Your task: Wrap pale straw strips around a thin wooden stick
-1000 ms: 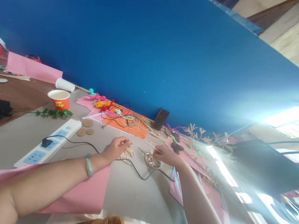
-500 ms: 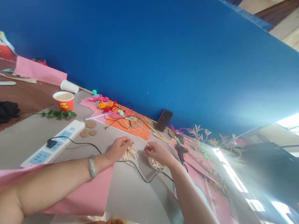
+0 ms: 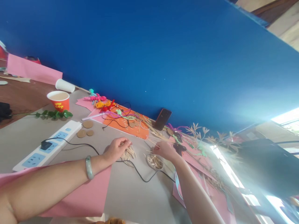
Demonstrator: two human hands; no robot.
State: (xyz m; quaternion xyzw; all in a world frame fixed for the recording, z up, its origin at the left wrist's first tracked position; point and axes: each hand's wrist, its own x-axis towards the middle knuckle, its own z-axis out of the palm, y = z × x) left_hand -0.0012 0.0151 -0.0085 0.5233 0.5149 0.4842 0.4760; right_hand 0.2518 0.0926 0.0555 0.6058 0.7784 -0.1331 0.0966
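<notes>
My left hand [image 3: 118, 150], with a pale bracelet on its wrist, is closed over a loose pile of short wooden sticks [image 3: 129, 153] on the grey table; what its fingertips pinch, if anything, is too small to make out. My right hand [image 3: 164, 150] is closed on a thin wooden stick [image 3: 151, 142] that points up and left from its fingertips. Just below and left of that hand sits a round clear dish [image 3: 154, 161] with more short sticks in it. A black cable [image 3: 145, 180] runs between the pile and the dish.
A white power strip [image 3: 50, 144], cork discs [image 3: 87, 124], leaves [image 3: 53, 114] and a red cup of drink [image 3: 59, 101] are at left. Behind the hands lie orange paper [image 3: 140, 132], coloured craft pieces and a phone [image 3: 163, 119] against the blue wall. Pink paper [image 3: 79, 193] lies near me.
My right hand has moved right, away from my left hand, uncovering more of the dish. The view has shifted slightly. My left hand stays over the pile.
</notes>
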